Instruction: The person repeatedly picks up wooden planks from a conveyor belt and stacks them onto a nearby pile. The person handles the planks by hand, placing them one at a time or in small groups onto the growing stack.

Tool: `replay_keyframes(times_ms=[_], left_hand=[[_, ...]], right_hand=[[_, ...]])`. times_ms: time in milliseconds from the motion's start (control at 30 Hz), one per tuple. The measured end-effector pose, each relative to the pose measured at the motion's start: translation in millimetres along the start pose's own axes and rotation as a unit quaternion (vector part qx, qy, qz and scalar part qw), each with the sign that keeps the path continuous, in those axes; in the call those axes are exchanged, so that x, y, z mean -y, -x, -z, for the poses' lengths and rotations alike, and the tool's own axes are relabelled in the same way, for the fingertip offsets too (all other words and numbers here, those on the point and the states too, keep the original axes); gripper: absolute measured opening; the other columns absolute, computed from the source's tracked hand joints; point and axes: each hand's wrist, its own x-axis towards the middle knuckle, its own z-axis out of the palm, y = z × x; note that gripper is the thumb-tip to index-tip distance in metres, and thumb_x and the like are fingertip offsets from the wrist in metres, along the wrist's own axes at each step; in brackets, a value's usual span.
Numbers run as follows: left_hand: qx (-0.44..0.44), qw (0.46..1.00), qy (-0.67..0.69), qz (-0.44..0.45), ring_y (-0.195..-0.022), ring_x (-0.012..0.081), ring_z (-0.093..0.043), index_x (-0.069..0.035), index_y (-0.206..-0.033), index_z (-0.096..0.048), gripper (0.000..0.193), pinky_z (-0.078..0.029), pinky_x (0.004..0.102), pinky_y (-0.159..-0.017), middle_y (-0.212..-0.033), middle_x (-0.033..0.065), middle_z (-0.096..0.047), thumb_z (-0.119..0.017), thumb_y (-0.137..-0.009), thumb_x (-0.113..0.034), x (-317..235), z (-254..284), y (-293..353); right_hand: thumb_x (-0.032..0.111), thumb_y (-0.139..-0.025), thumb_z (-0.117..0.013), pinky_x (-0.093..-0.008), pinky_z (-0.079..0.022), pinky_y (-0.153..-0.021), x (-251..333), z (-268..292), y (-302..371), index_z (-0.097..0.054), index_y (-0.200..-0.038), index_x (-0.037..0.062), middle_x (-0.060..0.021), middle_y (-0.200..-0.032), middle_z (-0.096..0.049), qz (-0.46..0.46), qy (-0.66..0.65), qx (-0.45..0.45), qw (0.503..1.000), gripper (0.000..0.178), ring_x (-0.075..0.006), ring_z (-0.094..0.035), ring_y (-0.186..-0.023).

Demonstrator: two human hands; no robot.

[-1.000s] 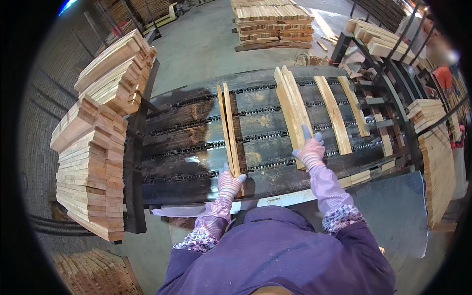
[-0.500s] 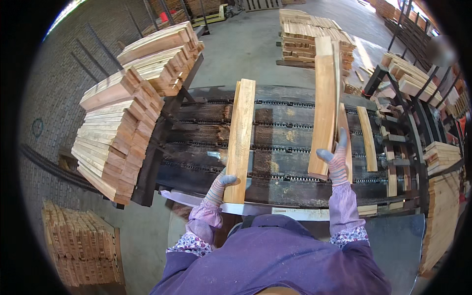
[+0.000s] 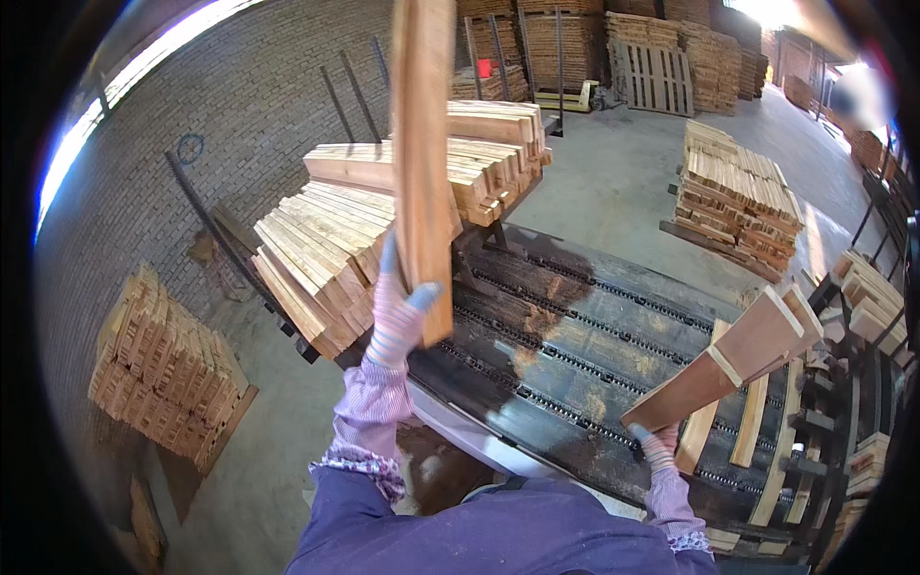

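Note:
In a striped glove, my left hand is closed round the lower part of a long wooden board, raised on end beside the stacked planks at the left. My right hand, also gloved, grips the near end of a few wooden boards. They slant away up to the right above the chain conveyor and fan apart at their far end. Its fingers are partly hidden beneath them. Two loose boards lie on the conveyor by my right hand.
A pallet of stacked wood stands on the floor beyond the conveyor. Another wood stack is at the lower left, near a brick wall. Upright metal posts rise behind the planks. More lumber sits on a rack at the right.
The view has turned left. My left hand has lifted its board off the conveyor and carried it to the plank stack. The boards in my right hand now lean to the right.

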Motion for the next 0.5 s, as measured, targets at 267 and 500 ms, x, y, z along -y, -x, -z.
replay_keyframes(times_ms=[267, 500], left_hand=[[-0.289, 0.948, -0.108, -0.082, -0.111, 0.0276, -0.064, 0.003, -0.157, -0.033, 0.088, -0.053, 0.0367, -0.098, -0.131, 0.0181, -0.061, -0.074, -0.079, 0.001, -64.8, 13.9, -138.8], [-0.227, 0.970, -0.069, 0.060, -0.102, 0.0246, -0.068, 0.002, -0.133, -0.059, 0.053, -0.055, 0.0376, -0.091, -0.115, 0.0118, -0.069, -0.070, -0.081, 0.002, -137.1, 67.8, -77.1]], right_hand=[[-0.012, -0.076, -0.079, -0.0454, -0.044, -0.118, 19.4, -10.9, -19.0, -0.041, -0.150, 0.0210, -0.0070, -0.146, -0.055, -0.145, -0.251, 0.009, 0.957, 0.089, -0.0253, -0.056, -0.133], [0.005, -0.065, -0.085, -0.0401, -0.053, -0.104, 131.1, 14.0, 14.2, -0.039, -0.149, 0.0063, -0.0099, -0.134, -0.057, 0.081, 0.098, -0.037, 0.991, 0.096, -0.0268, -0.058, -0.122]])
